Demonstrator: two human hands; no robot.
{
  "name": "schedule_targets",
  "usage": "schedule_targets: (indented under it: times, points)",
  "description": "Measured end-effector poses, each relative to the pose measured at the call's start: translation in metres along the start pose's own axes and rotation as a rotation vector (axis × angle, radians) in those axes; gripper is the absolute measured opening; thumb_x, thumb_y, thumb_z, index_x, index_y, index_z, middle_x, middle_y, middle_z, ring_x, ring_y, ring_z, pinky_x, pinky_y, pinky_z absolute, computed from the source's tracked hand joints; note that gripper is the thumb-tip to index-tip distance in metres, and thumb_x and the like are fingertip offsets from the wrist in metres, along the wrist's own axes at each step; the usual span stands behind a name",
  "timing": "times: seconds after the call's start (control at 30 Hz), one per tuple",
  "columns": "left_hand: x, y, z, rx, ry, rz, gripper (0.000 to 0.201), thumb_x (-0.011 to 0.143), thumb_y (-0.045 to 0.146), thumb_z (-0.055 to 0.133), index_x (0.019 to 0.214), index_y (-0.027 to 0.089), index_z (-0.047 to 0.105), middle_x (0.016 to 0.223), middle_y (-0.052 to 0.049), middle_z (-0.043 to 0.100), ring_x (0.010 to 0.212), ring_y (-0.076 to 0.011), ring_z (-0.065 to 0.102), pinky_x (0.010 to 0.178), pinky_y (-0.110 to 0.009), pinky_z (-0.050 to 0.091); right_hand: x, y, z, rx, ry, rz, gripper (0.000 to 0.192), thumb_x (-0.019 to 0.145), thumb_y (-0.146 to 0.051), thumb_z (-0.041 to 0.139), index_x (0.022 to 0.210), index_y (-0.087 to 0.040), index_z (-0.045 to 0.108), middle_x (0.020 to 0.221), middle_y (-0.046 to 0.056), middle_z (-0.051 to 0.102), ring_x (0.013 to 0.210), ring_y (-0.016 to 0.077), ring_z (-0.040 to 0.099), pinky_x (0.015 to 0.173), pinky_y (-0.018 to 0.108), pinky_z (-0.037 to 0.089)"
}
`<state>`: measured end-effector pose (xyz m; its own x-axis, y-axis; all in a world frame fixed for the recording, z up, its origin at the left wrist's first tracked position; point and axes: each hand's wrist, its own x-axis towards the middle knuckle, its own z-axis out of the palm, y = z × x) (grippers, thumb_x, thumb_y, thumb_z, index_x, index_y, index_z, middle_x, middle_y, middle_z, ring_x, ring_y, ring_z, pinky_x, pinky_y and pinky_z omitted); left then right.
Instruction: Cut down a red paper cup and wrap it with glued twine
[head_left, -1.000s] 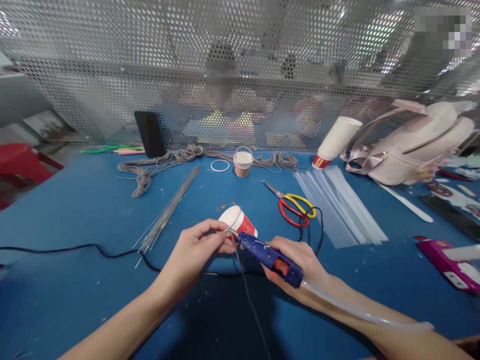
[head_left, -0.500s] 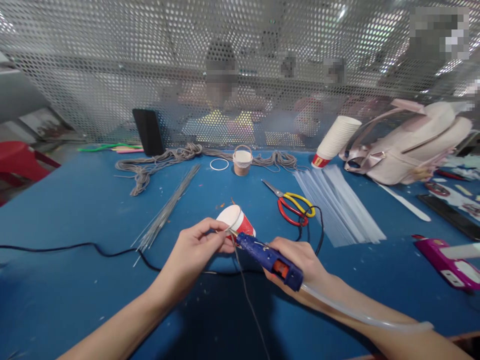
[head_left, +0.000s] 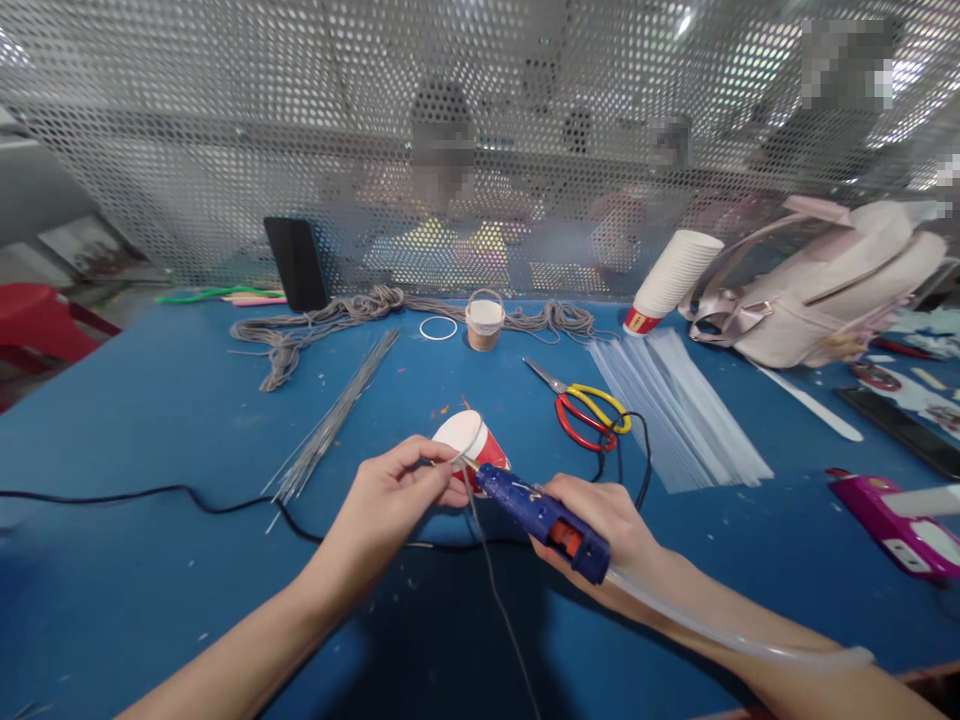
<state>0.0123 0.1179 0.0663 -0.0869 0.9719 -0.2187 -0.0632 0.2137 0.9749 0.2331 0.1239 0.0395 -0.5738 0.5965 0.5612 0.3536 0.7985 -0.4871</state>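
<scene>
My left hand (head_left: pixel 401 490) is closed, thumb and fingers pinching a grey cord (head_left: pixel 495 585) at the edge of a tilted red and white paper cup (head_left: pixel 495 452). The cord curves along the cup's pale round end, and its loose length hangs down toward me. How the lower fingers meet the cup is partly hidden. In my right hand (head_left: pixel 604 520) is a blue hot glue gun (head_left: pixel 529 505), its nozzle at the cord beside my left fingertips. A clear glue stick (head_left: pixel 712 625) trails from the back of the gun over my right forearm.
Beyond the cup stand a small cord-trimmed bucket (head_left: pixel 485 325) and a white ring (head_left: pixel 438 328). Scissors (head_left: pixel 577 400), clear strips (head_left: pixel 675 410) and stacked cups (head_left: pixel 671 280) lie right; thin wires (head_left: pixel 337 415) left. A black cable (head_left: pixel 187 490) crosses the blue table.
The glue gun and my right hand have shifted very slightly right and down, the nozzle drawing back a little from the left fingertips. My left hand and the cup stay almost still.
</scene>
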Motion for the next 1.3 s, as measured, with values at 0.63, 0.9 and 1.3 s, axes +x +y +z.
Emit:
schedule_targets:
  times: [0.63, 0.9, 1.3]
  points:
    - [-0.0005, 0.0031, -0.0008, 0.020, 0.002, -0.029, 0.017, 0.065, 0.029, 0.072, 0.074, 0.016, 0.067, 0.061, -0.004, 0.073, 0.057, -0.0176, 0.070, 0.063, -0.027, 0.057, 0.0086, -0.0046, -0.0030, -0.061, 0.012, -0.052, 0.007, 0.086, -0.020, 0.052, 0.092, -0.017, 0.052, 0.064, 0.000, 0.056, 0.050, 0.0117, 0.051, 0.045, 0.023, 0.038]
    - [-0.0028, 0.0078, -0.0001, 0.046, -0.008, -0.058, 0.017, 0.067, 0.030, 0.071, 0.076, 0.016, 0.067, 0.061, -0.004, 0.072, 0.058, -0.0170, 0.070, 0.063, -0.025, 0.056, 0.0049, 0.0001, -0.0031, -0.020, 0.008, -0.021, 0.009, 0.086, -0.022, 0.054, 0.093, -0.017, 0.052, 0.067, 0.001, 0.056, 0.053, 0.0122, 0.051, 0.047, 0.023, 0.039]
    - [-0.0047, 0.0076, 0.0007, 0.038, -0.014, -0.076, 0.017, 0.069, 0.030, 0.070, 0.078, 0.017, 0.066, 0.062, -0.005, 0.073, 0.058, -0.0181, 0.070, 0.064, -0.028, 0.056, 0.0058, -0.0044, -0.0061, -0.005, -0.009, -0.031, 0.007, 0.087, -0.022, 0.052, 0.092, -0.018, 0.051, 0.066, 0.001, 0.057, 0.052, 0.0119, 0.050, 0.048, 0.023, 0.037]
